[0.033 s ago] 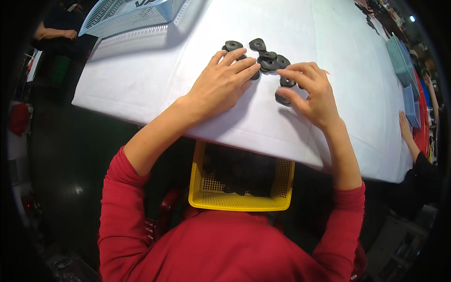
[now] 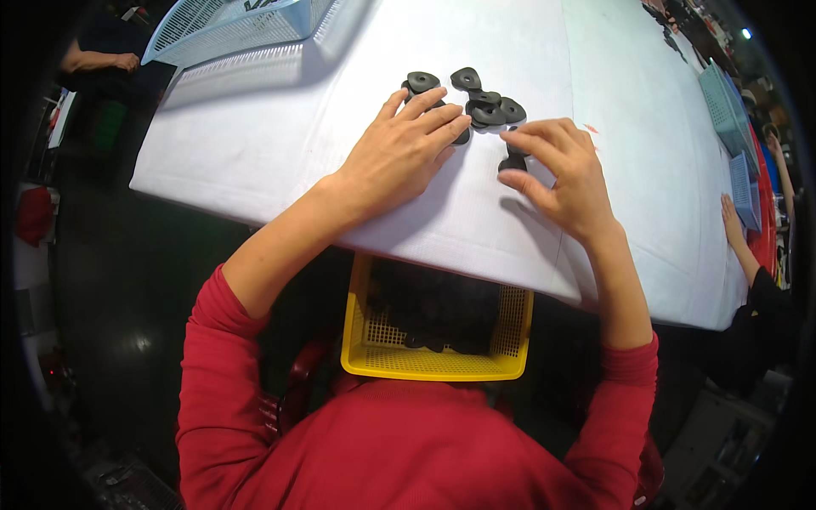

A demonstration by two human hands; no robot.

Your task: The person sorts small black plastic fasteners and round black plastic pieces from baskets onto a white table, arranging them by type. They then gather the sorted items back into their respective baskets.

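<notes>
My left hand (image 2: 398,153) lies palm down with its fingers stretched over several black pieces; one rounded triangular piece with a central hole (image 2: 422,82) shows beyond the fingertips. To its right, my right hand (image 2: 561,174) has thumb and fingers curved around a black double-ended piece (image 2: 512,160), which looks gripped between them, partly hidden by the fingers. Between the hands, slightly farther off, more black pieces (image 2: 486,112) overlap in a loose group. All sit on a white-covered table (image 2: 357,51).
Below the table edge a yellow perforated basket (image 2: 433,367) holds dark pieces. A light blue basket (image 2: 229,42) stands at the far left, and blue-green baskets (image 2: 729,110) line the right. Other people's hands (image 2: 733,223) show at both sides.
The black piece by my right hand has turned and now looks narrower between thumb and fingers. The right hand has shifted slightly; my left hand stays nearly still.
</notes>
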